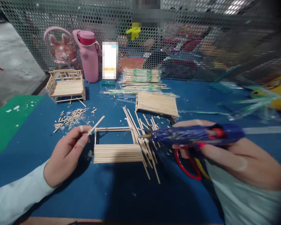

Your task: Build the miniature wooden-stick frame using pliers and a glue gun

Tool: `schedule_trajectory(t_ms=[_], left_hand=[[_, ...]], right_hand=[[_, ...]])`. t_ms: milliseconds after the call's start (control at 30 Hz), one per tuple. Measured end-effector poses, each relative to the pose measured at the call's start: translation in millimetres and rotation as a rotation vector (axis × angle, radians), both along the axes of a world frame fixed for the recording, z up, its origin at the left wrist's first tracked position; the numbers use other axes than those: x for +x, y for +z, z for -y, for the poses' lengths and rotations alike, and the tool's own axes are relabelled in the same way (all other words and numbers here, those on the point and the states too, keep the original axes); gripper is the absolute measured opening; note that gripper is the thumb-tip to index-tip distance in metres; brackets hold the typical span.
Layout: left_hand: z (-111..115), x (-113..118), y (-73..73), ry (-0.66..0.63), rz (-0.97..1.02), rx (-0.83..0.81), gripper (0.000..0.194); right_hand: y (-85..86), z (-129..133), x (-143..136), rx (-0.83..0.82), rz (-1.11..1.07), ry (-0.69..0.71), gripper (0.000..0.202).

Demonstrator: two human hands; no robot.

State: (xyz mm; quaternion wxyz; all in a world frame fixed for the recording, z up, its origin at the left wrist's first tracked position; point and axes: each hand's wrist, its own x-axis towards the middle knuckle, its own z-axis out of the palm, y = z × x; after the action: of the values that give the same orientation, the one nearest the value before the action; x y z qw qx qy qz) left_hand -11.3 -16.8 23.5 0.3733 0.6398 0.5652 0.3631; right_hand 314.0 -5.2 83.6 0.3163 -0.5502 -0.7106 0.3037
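Between thumb and fingers, my left hand [69, 153] pinches a short wooden stick [97, 124], left of a partly slatted stick frame [118, 153]. My right hand [234, 156] is wrapped round a blue glue gun [189, 135], whose metal nozzle points left over the frame's right end. Loose sticks [150, 150] lie scattered beside the frame, under and near the nozzle. Scissors with red and yellow handles [187, 175] rest below the glue gun, partly hidden. Behind sits a slatted wooden panel [156, 103].
A small stick-built bench [66, 87] stands at the back left, with cut stick bits [70, 118] before it. Behind are a pink bottle [90, 59], a blurred lit screen [110, 61], bundled sticks [141, 75] and a metal mesh [121, 18]. A yellow toy [279, 93] lies right.
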Motion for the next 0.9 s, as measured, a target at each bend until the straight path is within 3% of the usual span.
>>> schedule_trajectory(t_ms=[100,233,333,433,633,900], left_hand=[[1.8,0.3,-1.4,-0.018,0.083,-0.164,0.027],[2.7,1.6,-1.0,-0.061,0.109,-0.187,0.026],[3.4,0.3,0.6,-0.102,0.040,-0.079,0.021],[7.0,-2.1,2.1,-0.244,-0.081,0.089,0.016],[16.6,-2.3,-2.1,-0.520,-0.194,0.416,0.033],[14.5,-3.6,-7.3,-0.628,-0.257,0.431,0.033]], right_hand=[[1.2,-11.4,7.1,-0.034,0.263,0.149,0.042],[-2.9,-16.8,15.9,-0.112,0.275,0.141,0.047],[-4.0,-14.7,17.4,-0.175,0.221,0.133,0.041],[-3.0,-14.5,14.1,-0.126,0.202,0.152,0.035],[-5.0,-17.5,9.7,-0.058,0.235,0.184,0.034],[-8.8,-16.5,9.3,-0.071,0.305,0.172,0.041]])
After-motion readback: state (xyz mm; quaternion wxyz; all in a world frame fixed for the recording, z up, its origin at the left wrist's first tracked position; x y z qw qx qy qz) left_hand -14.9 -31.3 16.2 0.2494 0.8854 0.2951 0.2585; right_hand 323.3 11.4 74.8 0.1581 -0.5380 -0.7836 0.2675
